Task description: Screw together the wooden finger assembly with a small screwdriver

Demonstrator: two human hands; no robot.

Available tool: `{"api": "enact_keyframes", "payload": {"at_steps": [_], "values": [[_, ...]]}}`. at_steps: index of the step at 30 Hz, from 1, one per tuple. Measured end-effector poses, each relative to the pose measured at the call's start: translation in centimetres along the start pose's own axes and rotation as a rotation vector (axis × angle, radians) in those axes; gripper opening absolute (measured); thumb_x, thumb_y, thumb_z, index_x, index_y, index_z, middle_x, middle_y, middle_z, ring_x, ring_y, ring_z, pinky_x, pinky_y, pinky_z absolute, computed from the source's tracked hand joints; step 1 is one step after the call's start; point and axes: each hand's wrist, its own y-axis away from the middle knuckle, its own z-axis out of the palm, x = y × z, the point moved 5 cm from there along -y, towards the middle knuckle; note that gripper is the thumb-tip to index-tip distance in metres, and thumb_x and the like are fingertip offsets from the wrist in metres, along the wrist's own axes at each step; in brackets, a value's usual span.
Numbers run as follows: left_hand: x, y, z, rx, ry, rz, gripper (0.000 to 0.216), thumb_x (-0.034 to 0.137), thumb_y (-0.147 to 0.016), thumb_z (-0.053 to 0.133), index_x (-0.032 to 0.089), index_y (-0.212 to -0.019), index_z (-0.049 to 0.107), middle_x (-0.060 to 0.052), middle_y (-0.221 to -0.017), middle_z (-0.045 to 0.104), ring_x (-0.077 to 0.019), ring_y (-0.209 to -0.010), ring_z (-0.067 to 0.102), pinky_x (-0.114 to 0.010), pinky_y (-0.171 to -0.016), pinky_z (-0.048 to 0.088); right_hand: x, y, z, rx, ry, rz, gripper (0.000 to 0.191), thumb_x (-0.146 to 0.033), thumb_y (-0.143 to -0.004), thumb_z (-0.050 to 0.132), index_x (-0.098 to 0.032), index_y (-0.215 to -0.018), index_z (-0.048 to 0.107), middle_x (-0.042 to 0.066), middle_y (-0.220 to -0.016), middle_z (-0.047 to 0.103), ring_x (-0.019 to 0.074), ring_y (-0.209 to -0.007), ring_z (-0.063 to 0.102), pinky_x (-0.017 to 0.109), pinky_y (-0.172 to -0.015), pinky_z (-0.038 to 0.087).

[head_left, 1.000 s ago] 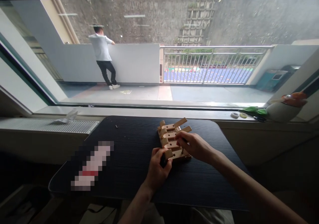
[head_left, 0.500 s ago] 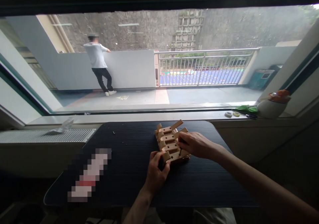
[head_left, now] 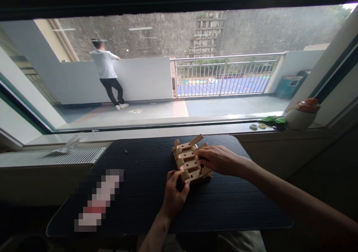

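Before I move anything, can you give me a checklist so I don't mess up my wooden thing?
1. Left hand gripping the near left corner of the wooden piece: ok.
2. Right hand closed around the slim dark tool: ok.
3. Left hand apart from the tool's shaft: ok.
4. Tool's tip properly seated: cannot tell, too small to see.
5. Wooden piece resting on the dark table: ok.
6. Small loose bit well away from the wooden piece: ok, it lies near the table's far left corner.
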Motion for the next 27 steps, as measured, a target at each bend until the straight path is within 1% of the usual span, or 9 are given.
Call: {"api": "enact_keyframes", "payload": {"at_steps": [2,7,11,15,19,23,27], "values": [[-0.1,0.0,0.1,-0.005,0.004,-0.003,0.029,0.021,-0.078,0.057,0.019,-0.107,0.053,-0.007,-0.104,0.051,-0.0195,-0.101,0.052,-0.034,-0.09,0.046,0.2,-0.1,0.2,0.001,0.01,0.011,0.021,-0.03,-0.091,0.036,-0.019,-0.085,0.054,0.004,-0.088,0.066,0.0154,-0.077,0.059,0.025,-0.06,0.03],[-0.1,0.0,0.1,0.004,-0.001,0.004,0.028,0.021,-0.078,0.057,0.019,-0.106,0.054,-0.007,-0.103,0.052,-0.0195,-0.1,0.053,-0.034,-0.09,0.046,0.4,-0.2,0.8,-0.022,0.098,0.114,0.029,-0.036,-0.092,0.033,-0.019,-0.083,0.055,0.004,-0.074,0.066,0.0159,-0.066,0.06,0.027,-0.054,0.025],[0.1,0.0,0.0,0.014,-0.002,0.002,0.026,0.021,-0.078,0.057,0.019,-0.104,0.056,-0.007,-0.101,0.054,-0.0196,-0.099,0.054,-0.034,-0.089,0.047,0.1,-0.3,0.4,-0.038,0.136,0.14,0.031,-0.037,-0.092,0.032,-0.018,-0.087,0.056,0.005,-0.077,0.067,0.0172,-0.067,0.061,0.027,-0.053,0.025],[0.2,0.0,0.0,0.01,0.001,-0.005,0.027,0.021,-0.078,0.057,0.019,-0.105,0.055,-0.007,-0.101,0.053,-0.019,-0.098,0.054,-0.034,-0.088,0.047,-0.1,-0.1,-0.4,-0.032,0.14,0.108,0.023,-0.036,-0.087,0.042,-0.02,-0.096,0.055,0.004,-0.082,0.068,0.0178,-0.068,0.061,0.027,-0.053,0.024],[0.2,-0.1,0.0,0.017,-0.002,-0.011,0.026,0.021,-0.077,0.057,0.019,-0.103,0.056,-0.006,-0.101,0.054,-0.0191,-0.097,0.055,-0.033,-0.087,0.048,-0.3,0.1,-0.5,-0.039,0.091,0.044,0.016,-0.028,-0.087,0.041,-0.021,-0.09,0.055,0.002,-0.086,0.068,0.0169,-0.073,0.062,0.026,-0.054,0.025],[0.2,-0.1,0.0,0.01,0.004,-0.008,0.027,0.02,-0.077,0.058,0.019,-0.104,0.056,-0.007,-0.102,0.054,-0.0196,-0.099,0.054,-0.034,-0.089,0.047,0.0,0.2,0.0,-0.05,0.058,0.045,0.019,-0.031,-0.089,0.039,-0.021,-0.09,0.055,0.002,-0.087,0.068,0.017,-0.076,0.062,0.026,-0.056,0.027],[0.1,0.0,0.0,0.001,0.015,-0.007,0.027,0.021,-0.077,0.057,0.019,-0.105,0.056,-0.007,-0.103,0.053,-0.0197,-0.099,0.054,-0.034,-0.089,0.046,0.3,0.2,0.5,-0.066,0.102,0.117,0.028,-0.039,-0.091,0.036,-0.019,-0.091,0.056,0.004,-0.078,0.068,0.0183,-0.07,0.062,0.027,-0.054,0.026]]}}
